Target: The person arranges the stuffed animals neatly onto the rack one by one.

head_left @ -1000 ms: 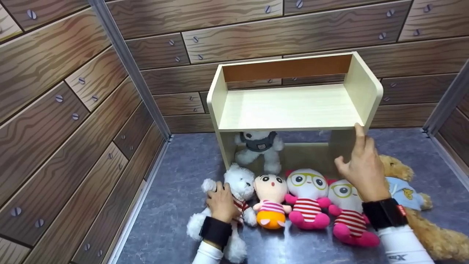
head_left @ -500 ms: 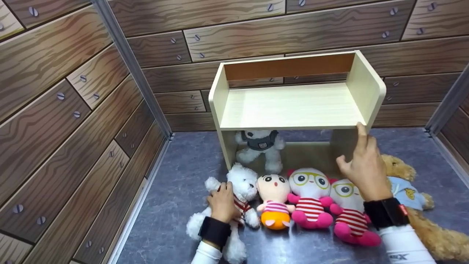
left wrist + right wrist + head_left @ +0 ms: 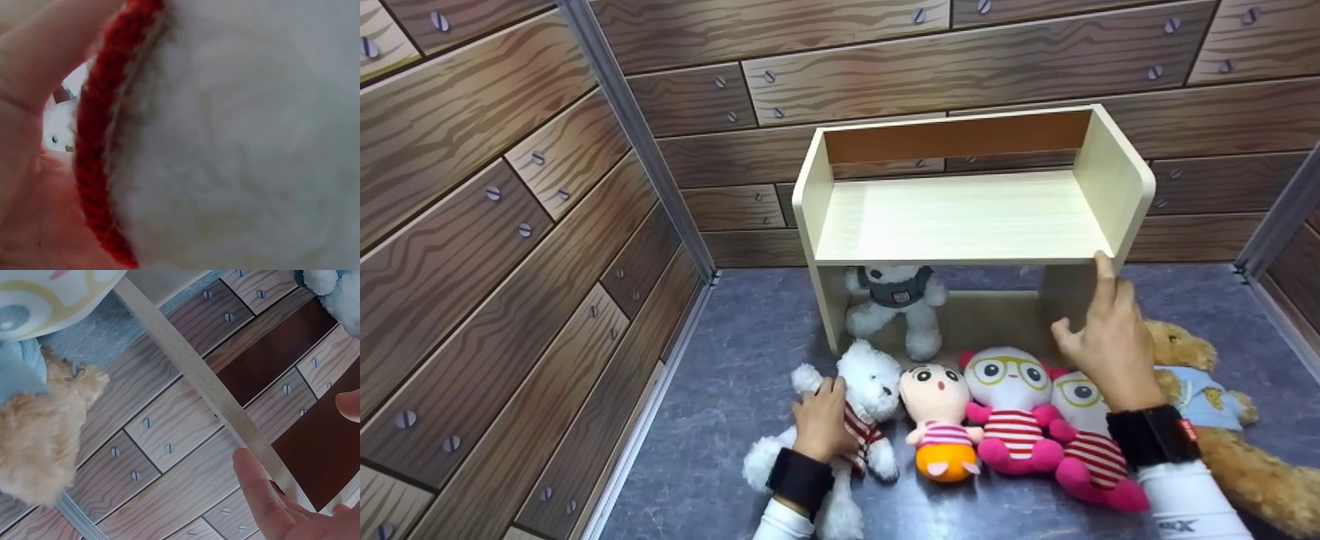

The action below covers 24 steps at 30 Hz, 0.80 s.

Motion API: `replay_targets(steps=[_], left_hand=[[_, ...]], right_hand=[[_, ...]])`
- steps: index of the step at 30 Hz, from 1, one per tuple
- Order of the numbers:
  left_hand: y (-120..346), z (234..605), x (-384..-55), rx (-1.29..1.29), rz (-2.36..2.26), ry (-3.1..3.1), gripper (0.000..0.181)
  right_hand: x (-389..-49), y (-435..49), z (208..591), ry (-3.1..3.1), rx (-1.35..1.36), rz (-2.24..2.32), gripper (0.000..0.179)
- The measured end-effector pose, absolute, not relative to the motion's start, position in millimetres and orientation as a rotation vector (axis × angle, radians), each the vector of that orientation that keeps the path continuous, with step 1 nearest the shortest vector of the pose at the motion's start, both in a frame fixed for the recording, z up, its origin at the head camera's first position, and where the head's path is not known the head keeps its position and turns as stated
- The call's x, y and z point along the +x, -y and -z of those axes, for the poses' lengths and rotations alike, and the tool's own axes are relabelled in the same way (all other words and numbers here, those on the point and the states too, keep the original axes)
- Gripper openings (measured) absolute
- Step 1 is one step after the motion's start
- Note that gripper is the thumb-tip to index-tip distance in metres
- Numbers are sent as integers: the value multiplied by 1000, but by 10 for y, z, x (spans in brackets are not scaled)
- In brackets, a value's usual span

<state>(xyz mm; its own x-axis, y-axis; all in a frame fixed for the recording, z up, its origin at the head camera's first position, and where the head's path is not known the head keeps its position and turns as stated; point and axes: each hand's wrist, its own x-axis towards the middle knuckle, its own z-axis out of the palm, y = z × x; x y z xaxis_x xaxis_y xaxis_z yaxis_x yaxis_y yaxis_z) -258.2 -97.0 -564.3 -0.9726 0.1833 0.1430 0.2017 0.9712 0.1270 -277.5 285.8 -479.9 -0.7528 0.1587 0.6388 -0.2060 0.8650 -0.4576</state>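
Note:
My left hand [image 3: 821, 422] grips a white teddy bear [image 3: 874, 380] in a red-striped sweater, which leans on the floor in front of the shelf's left side. In the left wrist view, its white fur [image 3: 242, 140] and red knit trim [image 3: 101, 140] lie against the palm. My right hand [image 3: 1114, 341] reaches to the front right corner of a pale wooden two-tier shelf [image 3: 960, 217]; its index finger is straight and touches the edge. In the right wrist view, a fingertip [image 3: 246, 458] meets the shelf's board [image 3: 191, 377], with the thumb held apart.
Beside the white bear sit a doll in orange pants [image 3: 941, 424] and two pink-and-white plush toys with yellow glasses [image 3: 1011, 409]. A brown bear [image 3: 1207, 397] in blue lies at right. Another white bear [image 3: 900, 311] occupies the lower shelf. Wood-patterned walls [image 3: 495, 262] enclose the floor.
The white bear and my left hand have shifted slightly right. The orange-pants doll and the glasses plush toys have slid right and a little nearer. My right hand stays at the shelf corner.

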Motion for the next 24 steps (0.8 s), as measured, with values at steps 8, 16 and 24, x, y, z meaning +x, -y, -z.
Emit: replay_targets(steps=[8,16,24], left_hand=[[912,5630,-2514,-366,226,2951,77],[790,5656,-2422,-402,129,2907,87],[736,5732,-2366,-299,-163,2903,101]], right_hand=[[-2776,-2866,4778,2318,36,-654,102],[-2768,-2904,4783,2323,20,-629,101],[-2786,-2862,4776,2330,30,-627,100]])
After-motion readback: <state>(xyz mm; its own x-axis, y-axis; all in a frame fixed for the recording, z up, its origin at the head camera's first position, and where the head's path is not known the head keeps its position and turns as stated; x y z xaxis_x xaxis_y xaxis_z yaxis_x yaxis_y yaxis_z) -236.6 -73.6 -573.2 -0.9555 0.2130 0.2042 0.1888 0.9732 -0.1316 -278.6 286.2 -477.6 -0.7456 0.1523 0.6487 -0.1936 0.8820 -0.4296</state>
